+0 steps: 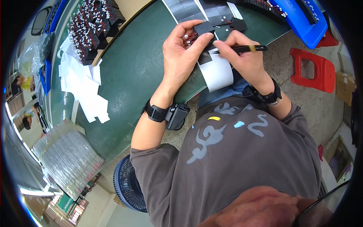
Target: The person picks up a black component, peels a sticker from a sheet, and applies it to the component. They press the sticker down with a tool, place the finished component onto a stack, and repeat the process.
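Observation:
My left hand [182, 49] is closed on flat black square parts [204, 27] with red wires and small white connectors. The thumb presses on top of the stack. In my right hand [244, 56] are black tweezers [252, 48], their tip close to the left thumb and over a sheet. That white sheet [217, 73], with dark patches, curls over the table's near edge below the hands. Just beyond the hands lie another black square part [239, 25] with wires and a strip of dark squares [185, 9]. Exactly what the tweezer tip touches is too small to tell.
The green table [128, 72] holds a rack of black parts [92, 28] with many wired connectors, and white paper strips [81, 81]. A blue tray [308, 28] stands at the far right, above a red stool [313, 70]. A fan [128, 183] stands lower left.

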`<action>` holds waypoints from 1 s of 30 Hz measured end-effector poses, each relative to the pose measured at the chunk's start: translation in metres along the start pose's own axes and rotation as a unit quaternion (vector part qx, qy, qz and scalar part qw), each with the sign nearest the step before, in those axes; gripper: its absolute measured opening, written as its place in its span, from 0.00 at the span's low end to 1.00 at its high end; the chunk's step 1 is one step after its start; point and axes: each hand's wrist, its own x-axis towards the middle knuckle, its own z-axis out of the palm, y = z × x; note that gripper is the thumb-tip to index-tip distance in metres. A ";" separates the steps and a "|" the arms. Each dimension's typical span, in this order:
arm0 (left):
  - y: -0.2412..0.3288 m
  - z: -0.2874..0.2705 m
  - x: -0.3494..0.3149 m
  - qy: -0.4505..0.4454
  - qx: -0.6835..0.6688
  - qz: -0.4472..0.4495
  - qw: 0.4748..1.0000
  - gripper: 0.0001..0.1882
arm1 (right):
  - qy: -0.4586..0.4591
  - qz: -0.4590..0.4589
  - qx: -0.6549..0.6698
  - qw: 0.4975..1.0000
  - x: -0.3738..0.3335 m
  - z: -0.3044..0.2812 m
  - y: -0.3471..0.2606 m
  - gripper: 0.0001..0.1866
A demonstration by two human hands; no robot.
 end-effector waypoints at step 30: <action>0.000 -0.002 -0.005 -0.093 0.112 0.042 0.988 0.20 | 0.067 0.145 0.348 0.924 0.017 -0.027 0.006 0.12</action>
